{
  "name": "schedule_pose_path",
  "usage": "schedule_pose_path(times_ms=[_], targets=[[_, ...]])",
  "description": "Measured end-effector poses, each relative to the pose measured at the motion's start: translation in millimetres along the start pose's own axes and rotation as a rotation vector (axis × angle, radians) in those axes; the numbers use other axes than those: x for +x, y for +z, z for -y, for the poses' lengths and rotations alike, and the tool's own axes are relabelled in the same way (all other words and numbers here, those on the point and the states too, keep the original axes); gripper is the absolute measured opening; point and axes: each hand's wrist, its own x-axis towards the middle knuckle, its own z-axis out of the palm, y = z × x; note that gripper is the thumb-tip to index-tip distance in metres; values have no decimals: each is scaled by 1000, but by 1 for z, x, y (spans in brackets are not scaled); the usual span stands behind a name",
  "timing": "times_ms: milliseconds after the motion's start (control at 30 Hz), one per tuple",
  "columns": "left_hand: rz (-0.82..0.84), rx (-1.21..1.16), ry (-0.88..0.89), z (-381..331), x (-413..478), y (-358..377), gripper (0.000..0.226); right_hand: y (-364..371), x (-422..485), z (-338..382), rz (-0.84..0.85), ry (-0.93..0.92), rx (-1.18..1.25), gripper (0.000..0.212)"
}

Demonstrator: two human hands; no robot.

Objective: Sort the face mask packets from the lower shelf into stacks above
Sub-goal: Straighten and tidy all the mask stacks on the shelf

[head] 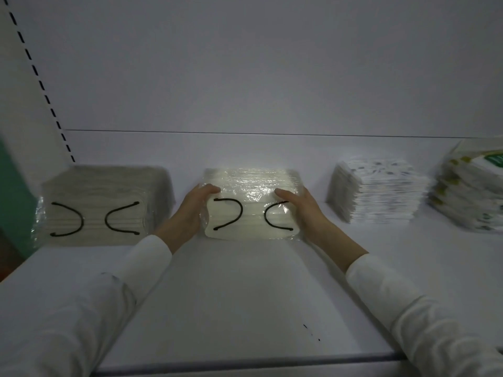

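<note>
Head view: left hand (pixel 190 210) is clamped on the left end of the middle stack (pixel 250 186), thumb lying over the top edge and palm against the side; the rest of its fingers are hidden behind the stack. Right hand (pixel 302 210) mirrors it on the right end, thumb on top and palm flat to the side. The stack is held between the two hands. It is a pile of pale face masks in clear shiny film, with black ear loops showing on the near face. Its bottom edge is at the shelf (pixel 245 289) surface; cannot tell if it rests there or is slightly lifted.

Left of it, apart from it, a similar stack of wrapped masks, the left stack (pixel 100 186), sits on the same shelf, blurred, also with black loops. To the right is a patterned stack (pixel 378 197) of flat white packets with small dark print. Further right, near the frame edge, is a printed stack (pixel 473 191) with green and yellow markings, leaning a bit.

Both arms are in white sleeves (pixel 68 308). The white back panel (pixel 272 63) runs behind the stacks. A slotted upright (pixel 40 85) stands at the left, with a green object (pixel 13 200) at the left edge, blurred. There are a few small dark specks (pixel 307 327) on the shelf near the front.
</note>
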Motion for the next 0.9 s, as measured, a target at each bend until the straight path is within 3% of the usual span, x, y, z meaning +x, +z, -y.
schedule_pose_path(times_ms=[100, 167, 267, 433, 700, 767, 833, 900], targets=[[-11, 28, -6, 0, 1, -1, 41, 1, 0, -1, -33, 25, 11, 73], [4, 4, 19, -1, 1, -2, 30, -2, 3, 1, -51, 43, 49, 77], [29, -70, 9, 0, 10, -4, 38, -4, 6, 7, -24, 70, 86, 76], [51, -135, -16, 0, 17, 1, 50, -1, 8, 12, 27, 110, 123, 36], [35, -90, -29, -2, 19, -5, 44, -5, 16, 5, -55, 84, 84, 84], [40, -78, -33, 2, 18, -8, 46, -4, 9, 6, -65, 90, 92, 79], [49, -90, -33, 7, 14, -6, 46, 0, 3, 4, -61, 105, 112, 60], [44, -94, -67, 9, 10, -2, 47, 5, -3, 3, -39, 139, 133, 61]])
